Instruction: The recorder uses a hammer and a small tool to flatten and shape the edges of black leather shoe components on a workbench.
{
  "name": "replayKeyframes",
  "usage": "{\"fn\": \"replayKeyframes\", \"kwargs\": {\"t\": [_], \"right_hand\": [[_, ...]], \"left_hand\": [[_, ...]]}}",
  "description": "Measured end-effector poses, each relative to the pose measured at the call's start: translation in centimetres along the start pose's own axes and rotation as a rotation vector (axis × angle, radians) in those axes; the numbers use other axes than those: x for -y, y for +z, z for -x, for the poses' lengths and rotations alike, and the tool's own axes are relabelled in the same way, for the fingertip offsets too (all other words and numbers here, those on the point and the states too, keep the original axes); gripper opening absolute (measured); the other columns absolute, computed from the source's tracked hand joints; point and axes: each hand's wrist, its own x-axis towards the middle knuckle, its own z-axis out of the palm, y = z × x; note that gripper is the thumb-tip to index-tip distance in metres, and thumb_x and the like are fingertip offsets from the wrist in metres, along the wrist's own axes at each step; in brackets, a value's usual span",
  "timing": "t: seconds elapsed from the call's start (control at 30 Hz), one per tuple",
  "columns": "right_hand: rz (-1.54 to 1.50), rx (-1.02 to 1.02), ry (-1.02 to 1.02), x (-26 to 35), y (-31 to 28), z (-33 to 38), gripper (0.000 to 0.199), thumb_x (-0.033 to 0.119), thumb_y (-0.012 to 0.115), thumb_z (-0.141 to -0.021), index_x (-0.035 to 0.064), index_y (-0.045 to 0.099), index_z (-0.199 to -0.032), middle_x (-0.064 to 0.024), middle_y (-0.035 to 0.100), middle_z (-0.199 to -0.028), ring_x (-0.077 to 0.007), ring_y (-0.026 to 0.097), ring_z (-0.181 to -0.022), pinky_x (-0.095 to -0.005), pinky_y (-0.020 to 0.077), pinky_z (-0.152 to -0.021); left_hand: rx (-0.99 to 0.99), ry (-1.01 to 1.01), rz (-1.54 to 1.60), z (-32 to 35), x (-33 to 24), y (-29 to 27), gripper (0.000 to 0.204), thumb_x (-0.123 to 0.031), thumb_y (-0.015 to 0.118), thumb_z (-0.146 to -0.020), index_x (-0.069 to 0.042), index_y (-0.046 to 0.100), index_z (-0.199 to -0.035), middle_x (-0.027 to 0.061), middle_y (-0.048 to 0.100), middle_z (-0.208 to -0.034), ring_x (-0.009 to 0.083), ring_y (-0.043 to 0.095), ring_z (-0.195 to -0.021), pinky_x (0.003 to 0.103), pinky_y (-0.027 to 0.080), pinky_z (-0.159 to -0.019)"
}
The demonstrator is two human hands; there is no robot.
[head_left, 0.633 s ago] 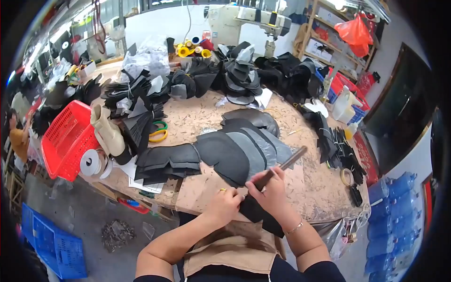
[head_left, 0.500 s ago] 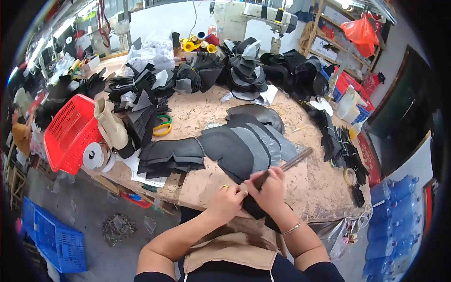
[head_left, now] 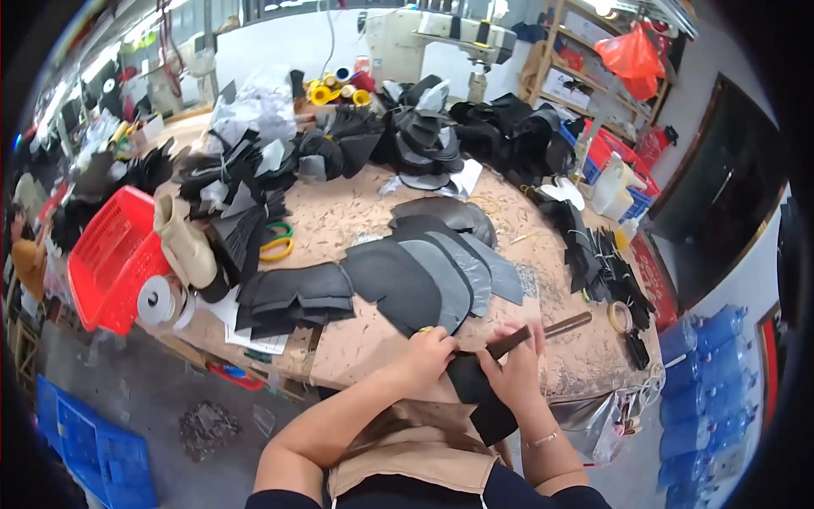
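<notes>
A person's left hand [head_left: 428, 352] and right hand [head_left: 513, 373] both close their grip on a black leather piece [head_left: 475, 394] at the desk [head_left: 356, 339] edge nearest the person, the right hand also gripping a wooden-handled tool [head_left: 543, 331]. The piece's long axis runs from the hands down over the desk edge toward the person's lap. The tool could slip and nick the left fingers, which sit just beside it.

The table [head_left: 356, 212] is rough, pale chipboard; the cut pieces [head_left: 398, 280] look like matt black leather; the basket [head_left: 110, 254] is glossy red plastic.
</notes>
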Motion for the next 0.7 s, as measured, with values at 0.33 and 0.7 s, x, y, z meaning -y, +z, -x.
{"fn": "replayKeyframes", "kwargs": {"t": [0.33,0.7], "right_hand": [[-0.176,-0.158,-0.006,0.0,-1.1,-1.5,0.038,0.014,0.078,-0.072,0.0051,0.057,-0.102,-0.0078,0.060,-0.096,-0.0292,0.053,-0.104,-0.0507,0.0217,-0.108],[-0.085,-0.178,-0.134,1.3,-1.2,-2.4,0.032,0.017,0.076,-0.073,0.0061,0.059,-0.098,-0.0072,0.063,-0.094,-0.0311,0.056,-0.100,-0.0490,0.0257,-0.106]], "left_hand": [[-0.006,0.031,-0.288,0.9,-2.7,-0.9,0.023,-0.005,0.060,-0.075,-0.005,0.064,-0.098,0.0096,0.059,-0.100,0.0280,0.059,-0.095,0.038,0.049,-0.082],[-0.111,-0.015,-0.301,1.4,-2.5,-0.1,0.027,-0.005,0.062,-0.074,-0.006,0.066,-0.101,0.0086,0.059,-0.098,0.0274,0.059,-0.092,0.038,0.048,-0.080]]}}
